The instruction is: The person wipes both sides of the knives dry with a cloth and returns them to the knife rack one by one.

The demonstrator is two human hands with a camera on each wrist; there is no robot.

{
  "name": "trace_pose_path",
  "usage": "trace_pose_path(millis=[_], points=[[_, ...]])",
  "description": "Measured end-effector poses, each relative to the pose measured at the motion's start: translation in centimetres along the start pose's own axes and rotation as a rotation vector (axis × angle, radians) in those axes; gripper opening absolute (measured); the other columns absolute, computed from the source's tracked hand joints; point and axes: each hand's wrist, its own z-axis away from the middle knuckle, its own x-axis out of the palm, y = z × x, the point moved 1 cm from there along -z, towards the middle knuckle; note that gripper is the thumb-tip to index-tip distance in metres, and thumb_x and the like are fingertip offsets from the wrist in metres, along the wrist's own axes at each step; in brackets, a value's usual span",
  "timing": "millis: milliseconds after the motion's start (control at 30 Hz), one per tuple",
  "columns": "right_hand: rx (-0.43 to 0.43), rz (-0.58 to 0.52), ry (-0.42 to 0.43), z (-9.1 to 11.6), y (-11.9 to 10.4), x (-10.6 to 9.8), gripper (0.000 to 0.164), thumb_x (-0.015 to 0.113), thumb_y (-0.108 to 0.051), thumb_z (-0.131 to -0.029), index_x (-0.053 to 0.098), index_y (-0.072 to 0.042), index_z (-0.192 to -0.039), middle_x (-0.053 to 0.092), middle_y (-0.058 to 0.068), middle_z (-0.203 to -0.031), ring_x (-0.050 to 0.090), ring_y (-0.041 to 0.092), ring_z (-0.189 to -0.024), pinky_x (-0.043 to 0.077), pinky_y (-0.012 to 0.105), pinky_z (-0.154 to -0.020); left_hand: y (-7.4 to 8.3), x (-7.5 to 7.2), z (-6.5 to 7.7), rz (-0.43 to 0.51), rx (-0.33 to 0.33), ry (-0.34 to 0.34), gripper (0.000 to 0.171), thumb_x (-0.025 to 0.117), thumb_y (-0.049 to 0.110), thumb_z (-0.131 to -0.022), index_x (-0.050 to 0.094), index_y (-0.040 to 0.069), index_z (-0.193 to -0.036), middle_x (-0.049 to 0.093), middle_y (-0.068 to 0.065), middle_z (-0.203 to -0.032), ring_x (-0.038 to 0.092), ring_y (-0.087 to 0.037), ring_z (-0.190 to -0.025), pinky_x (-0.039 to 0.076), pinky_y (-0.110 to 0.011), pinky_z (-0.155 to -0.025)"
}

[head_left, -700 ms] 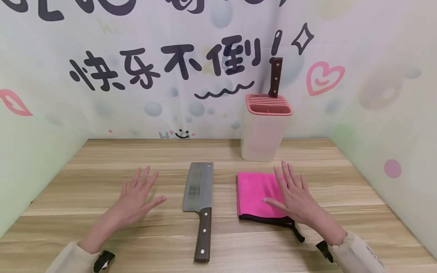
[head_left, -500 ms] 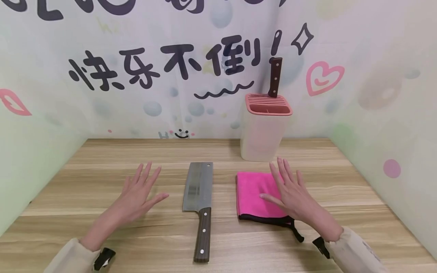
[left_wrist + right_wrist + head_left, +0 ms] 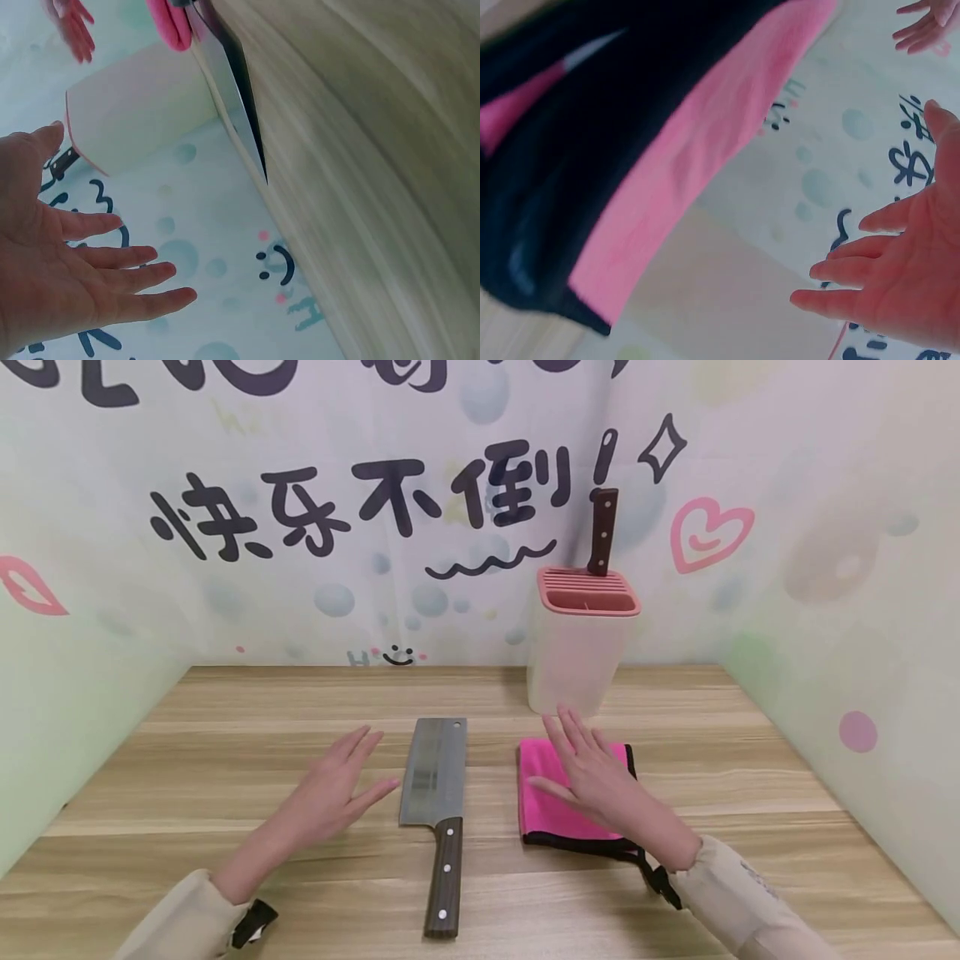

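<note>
My left hand (image 3: 327, 789) hovers left of the brown-handled steel cleaver (image 3: 438, 781), right hand (image 3: 591, 777) over folded pink cloth (image 3: 546, 817), both straight-fingered, empty.

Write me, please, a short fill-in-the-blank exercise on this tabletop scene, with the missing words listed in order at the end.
1. The folded pink fabric cloth has edging that is coloured ____.
2. In the head view, the rectangular grey metal cleaver with a dark riveted handle lies to the ____ of the cloth.
3. The number of dark brown knife handles rising from the tall whitish holder with a pink slotted top is ____.
4. In the head view, the cloth is partly hidden behind the person's ____ hand.

Missing words: black; left; one; right.
</note>
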Motion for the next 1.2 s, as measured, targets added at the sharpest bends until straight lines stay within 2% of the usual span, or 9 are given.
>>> trace_pose_path(millis=[200, 400, 500, 567, 633, 800, 900, 1000, 1200], points=[[-0.091, 0.001, 0.018, -1.1, -1.3, 1.2, 0.077, 0.054, -0.045, -0.084, 0.027, 0.007, -0.135, 0.023, 0.029, -0.139, 0.022, 0.039, -0.129, 0.028, 0.053, -0.099, 0.8, 1.1, -0.2, 0.029, 0.012, -0.044, 0.06, 0.056, 0.036, -0.086, 0.042, -0.008, -0.124, 0.044, -0.029, -0.124, 0.042, -0.042, -0.115, 0.035, -0.052, -0.095], [-0.141, -0.024, -0.058, -1.7, -2.6, 2.3, 0.075, 0.049, -0.046, -0.087, 0.027, 0.009, -0.134, 0.025, 0.031, -0.137, 0.028, 0.038, -0.126, 0.027, 0.044, -0.102, 1.5, 2.4, -0.4, 0.066, -0.001, -0.116, 0.054, 0.061, 0.032, -0.082, 0.05, -0.007, -0.117, 0.053, -0.025, -0.114, 0.051, -0.039, -0.106, 0.043, -0.048, -0.088], [-0.176, -0.022, -0.073, -1.9, -3.4, 2.9, 0.073, 0.046, -0.047, -0.088, 0.03, 0.009, -0.132, 0.032, 0.03, -0.133, 0.036, 0.037, -0.122, 0.032, 0.041, -0.1, 2.0, 2.8, -0.5, 0.085, -0.022, -0.16, 0.05, 0.062, 0.031, -0.082, 0.052, -0.007, -0.112, 0.056, -0.024, -0.109, 0.054, -0.037, -0.101, 0.045, -0.046, -0.085], [-0.2, -0.024, -0.078, -2.0, -3.9, 3.2, 0.072, 0.046, -0.047, -0.088, 0.032, 0.009, -0.131, 0.036, 0.028, -0.13, 0.04, 0.037, -0.119, 0.035, 0.04, -0.098, 2.3, 3.1, -0.5, 0.093, -0.033, -0.177, 0.046, 0.064, 0.03, -0.081, 0.055, -0.006, -0.108, 0.059, -0.023, -0.104, 0.057, -0.033, -0.094, 0.048, -0.043, -0.08], [-0.214, -0.026, -0.09, -2.2, -4.3, 3.6, 0.071, 0.046, -0.048, -0.087, 0.033, 0.008, -0.13, 0.04, 0.025, -0.128, 0.045, 0.034, -0.115, 0.039, 0.038, -0.095, 2.5, 3.3, -0.5, 0.107, -0.024, -0.192, 0.039, 0.065, 0.029, -0.08, 0.058, -0.005, -0.099, 0.061, -0.019, -0.095, 0.059, -0.025, -0.081, 0.05, -0.035, -0.07], [-0.222, -0.035, -0.171, -2.3, -5.4, 4.5, 0.072, 0.04, -0.052, -0.088, 0.037, 0.007, -0.128, 0.044, 0.025, -0.126, 0.049, 0.032, -0.111, 0.041, 0.036, -0.093, 2.9, 3.7, -0.4, 0.11, 0.028, -0.216, 0.028, 0.065, 0.027, -0.079, 0.057, 0.001, -0.079, 0.056, -0.005, -0.072, 0.043, -0.008, -0.057, 0.039, -0.02, -0.049], [-0.237, -0.038, -0.189, -2.4, -5.9, 5.0, 0.067, 0.041, -0.051, -0.088, 0.044, 0.005, -0.125, 0.051, 0.023, -0.119, 0.053, 0.03, -0.106, 0.044, 0.036, -0.09, 3.2, 3.8, -0.3, 0.112, 0.029, -0.222, 0.028, 0.066, 0.027, -0.079, 0.055, 0.003, -0.073, 0.05, 0.0, -0.064, 0.039, -0.006, -0.053, 0.035, -0.018, -0.045], [-0.24, -0.021, -0.191, -2.4, -6.3, 5.4, 0.06, 0.044, -0.05, -0.087, 0.052, 0.0, -0.118, 0.058, 0.015, -0.107, 0.057, 0.023, -0.096, 0.048, 0.034, -0.084, 3.5, 4.0, -0.2, 0.124, 0.028, -0.251, 0.029, 0.066, 0.028, -0.079, 0.052, 0.005, -0.068, 0.046, 0.003, -0.06, 0.038, -0.006, -0.051, 0.033, -0.019, -0.043], [-0.222, 0.043, -0.205, -2.5, -7.0, 5.7, 0.053, 0.051, -0.049, -0.085, 0.061, -0.001, -0.105, 0.059, 0.009, -0.097, 0.054, 0.018, -0.086, 0.049, 0.029, -0.072, 4.0, 4.4, -0.1, 0.16, 0.06, -0.311, 0.031, 0.065, 0.029, -0.08, 0.048, 0.009, -0.063, 0.04, 0.007, -0.054, 0.033, -0.002, -0.046, 0.027, -0.017, -0.04]])
